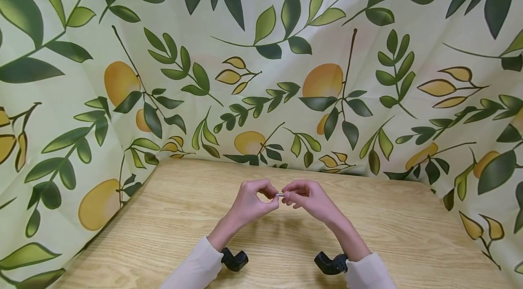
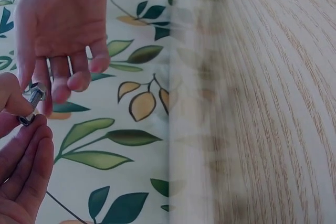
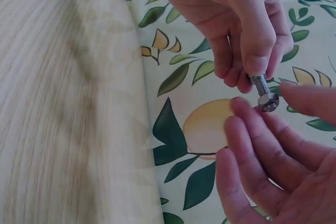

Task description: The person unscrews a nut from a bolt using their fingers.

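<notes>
My left hand (image 1: 252, 199) pinches a small silver bolt (image 3: 263, 86) between thumb and fingers, its threaded shank partly showing. At the shank's other end sits a hexagonal nut (image 3: 268, 102). My right hand (image 1: 309, 197) has its thumb and index fingertip on either side of this nut, seemingly in light contact. Its remaining fingers are loosely spread. In the left wrist view the bolt (image 2: 35, 98) stands slantwise between the two hands, one end mostly covered by the left fingertips. Both hands are raised above the table, close together.
Beneath the hands is a light wood-grain table (image 1: 184, 216). A cloth (image 1: 261, 75) printed with leaves and orange fruit hangs behind it and along its sides. Black wrist mounts (image 1: 234, 260) stick out below both wrists.
</notes>
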`<state>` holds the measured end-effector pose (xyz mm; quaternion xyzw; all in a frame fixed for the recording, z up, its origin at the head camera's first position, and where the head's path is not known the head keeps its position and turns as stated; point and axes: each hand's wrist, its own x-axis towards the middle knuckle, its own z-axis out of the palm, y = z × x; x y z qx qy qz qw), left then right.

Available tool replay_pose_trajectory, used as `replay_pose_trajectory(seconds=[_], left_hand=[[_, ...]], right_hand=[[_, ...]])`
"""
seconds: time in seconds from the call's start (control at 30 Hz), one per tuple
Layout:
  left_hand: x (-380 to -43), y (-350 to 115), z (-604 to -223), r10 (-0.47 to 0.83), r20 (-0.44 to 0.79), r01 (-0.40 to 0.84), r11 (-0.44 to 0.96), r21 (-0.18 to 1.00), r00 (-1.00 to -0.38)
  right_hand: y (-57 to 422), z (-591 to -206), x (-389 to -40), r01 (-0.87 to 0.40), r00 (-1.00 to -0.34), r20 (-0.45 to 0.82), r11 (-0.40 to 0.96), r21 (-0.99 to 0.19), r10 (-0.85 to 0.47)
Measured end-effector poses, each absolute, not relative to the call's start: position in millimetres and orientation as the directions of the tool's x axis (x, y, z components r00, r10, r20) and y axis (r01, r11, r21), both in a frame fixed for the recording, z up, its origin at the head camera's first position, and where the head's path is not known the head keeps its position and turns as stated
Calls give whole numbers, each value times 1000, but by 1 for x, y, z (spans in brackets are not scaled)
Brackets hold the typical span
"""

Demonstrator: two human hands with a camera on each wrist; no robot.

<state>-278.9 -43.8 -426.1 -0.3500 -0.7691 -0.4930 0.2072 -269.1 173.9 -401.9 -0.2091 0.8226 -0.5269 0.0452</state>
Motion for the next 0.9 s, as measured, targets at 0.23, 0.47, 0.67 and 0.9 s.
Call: replay_pose_trajectory(seconds=[0.23, 0.47, 0.67, 0.9], left_hand=[[-279, -44, -427, 331, 670, 747, 274, 606, -665], [-279, -43, -427, 338, 678, 757, 251, 604, -653], [-279, -43, -427, 338, 682, 761, 249, 599, -648], [-278, -44, -427, 343, 678, 758, 240, 607, -651]], right_hand=[[172, -403, -269, -306, -915, 166, 367, -879, -367], [169, -406, -269, -331, -922, 217, 364, -871, -320], [166, -408, -269, -350, -916, 249, 323, -879, -314], [170, -406, -269, -368, -901, 253, 312, -876, -354]])
